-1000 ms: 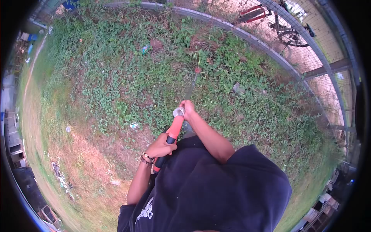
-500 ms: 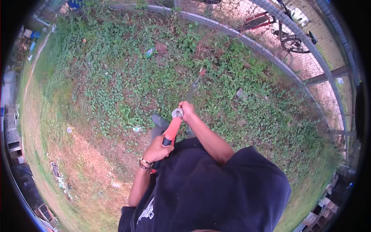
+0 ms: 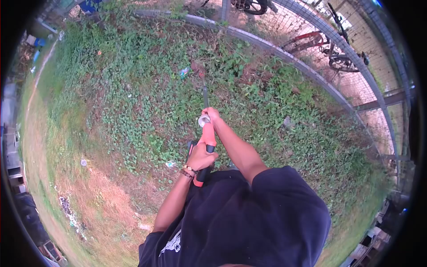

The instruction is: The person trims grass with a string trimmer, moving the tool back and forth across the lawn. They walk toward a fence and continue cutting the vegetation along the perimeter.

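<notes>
A long tool with an orange and black grip [image 3: 208, 135] and a thin dark shaft [image 3: 205, 95] reaches forward from my body over low weeds. Wrapped round its black handle near my waist is my left hand [image 3: 201, 159], with beaded bracelets at the wrist. Farther forward, my right hand [image 3: 211, 115] grips the tool beside a pale round collar [image 3: 203, 120]. The shaft's far end is blurred against a reddish-brown patch [image 3: 199, 70] in the greenery, next to a blue-green wrapper [image 3: 184, 72].
A curved metal rail with wire mesh fence [image 3: 284, 55] runs across the top and right. Behind it stand a red bicycle [image 3: 307, 41] and a dark wheel [image 3: 253, 6]. Litter [image 3: 69, 212] lies on dry grass at the left, and a clear cup [image 3: 84, 163] is nearby.
The tool's far end has swung left toward the wrapper. My left hand and the rear grip have shifted right and slightly up; my right hand has moved slightly left and up.
</notes>
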### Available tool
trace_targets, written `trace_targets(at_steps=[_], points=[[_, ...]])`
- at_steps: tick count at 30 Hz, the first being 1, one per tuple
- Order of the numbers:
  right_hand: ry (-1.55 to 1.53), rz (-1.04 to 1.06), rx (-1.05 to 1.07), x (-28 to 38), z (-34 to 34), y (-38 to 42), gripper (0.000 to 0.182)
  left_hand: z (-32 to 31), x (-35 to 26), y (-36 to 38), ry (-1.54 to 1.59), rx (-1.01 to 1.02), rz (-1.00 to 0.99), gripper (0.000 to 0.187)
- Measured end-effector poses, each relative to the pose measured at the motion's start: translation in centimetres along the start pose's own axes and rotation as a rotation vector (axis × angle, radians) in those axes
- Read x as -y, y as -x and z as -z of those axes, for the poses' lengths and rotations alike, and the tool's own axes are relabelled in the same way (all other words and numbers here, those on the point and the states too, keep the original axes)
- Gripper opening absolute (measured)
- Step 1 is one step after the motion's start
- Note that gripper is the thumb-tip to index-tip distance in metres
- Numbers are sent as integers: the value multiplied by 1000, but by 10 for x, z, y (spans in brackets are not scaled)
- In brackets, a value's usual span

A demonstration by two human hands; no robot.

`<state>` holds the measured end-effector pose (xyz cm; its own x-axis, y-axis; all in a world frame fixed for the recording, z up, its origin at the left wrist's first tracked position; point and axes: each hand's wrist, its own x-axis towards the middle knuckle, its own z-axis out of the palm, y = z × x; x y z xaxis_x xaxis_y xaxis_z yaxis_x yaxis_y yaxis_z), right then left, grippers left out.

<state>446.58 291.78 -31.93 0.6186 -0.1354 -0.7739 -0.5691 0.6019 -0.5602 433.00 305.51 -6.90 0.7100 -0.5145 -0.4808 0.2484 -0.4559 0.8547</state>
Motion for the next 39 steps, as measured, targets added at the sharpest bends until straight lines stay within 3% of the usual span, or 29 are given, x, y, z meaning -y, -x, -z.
trace_targets(at_steps=[5, 7, 8, 11, 15, 18, 20, 23, 26, 29, 30, 33, 39], points=[[-37, 65, -203, -1, -30, -3, 13, 56, 22, -12, -22, 57, -171, 38], [-17, 88, -303, 12, -36, 40, 18, 81, 4, -4, -6, 200, -52, 37], [-148, 126, -341, -6, -31, 18, 9, 92, -1, -2, 1, 273, 6, 36], [-203, 54, -397, 10, -37, 59, 6, 118, 7, -3, 62, 390, 54, 25], [-247, 71, -430, 3, -54, 71, 5, 150, 28, -3, 86, 390, 112, 15], [-262, 23, -437, -3, -70, 81, 5, 170, 30, 8, 7, 373, 45, 17], [-229, 3, -404, -5, -86, 88, 5, 180, 34, 20, -46, 336, 8, 22], [-185, -4, -321, -9, -113, 88, 7, 195, 29, 39, 62, 274, -1, 8], [-81, -7, -179, -10, -143, 76, 9, 204, 25, 54, -56, 170, 77, 25], [47, -36, -61, -18, -175, 68, 13, 186, 70, 60, -106, -144, -146, 28], [91, -50, -22, -24, -184, 64, 14, 190, 71, 68, -238, -131, -57, 32], [185, -124, 38, -43, -220, 68, 16, 208, 52, 100, -207, -135, 127, 31], [170, -412, 175, -89, -273, 80, 14, 230, 52, 149, -357, -188, 155, 36]])
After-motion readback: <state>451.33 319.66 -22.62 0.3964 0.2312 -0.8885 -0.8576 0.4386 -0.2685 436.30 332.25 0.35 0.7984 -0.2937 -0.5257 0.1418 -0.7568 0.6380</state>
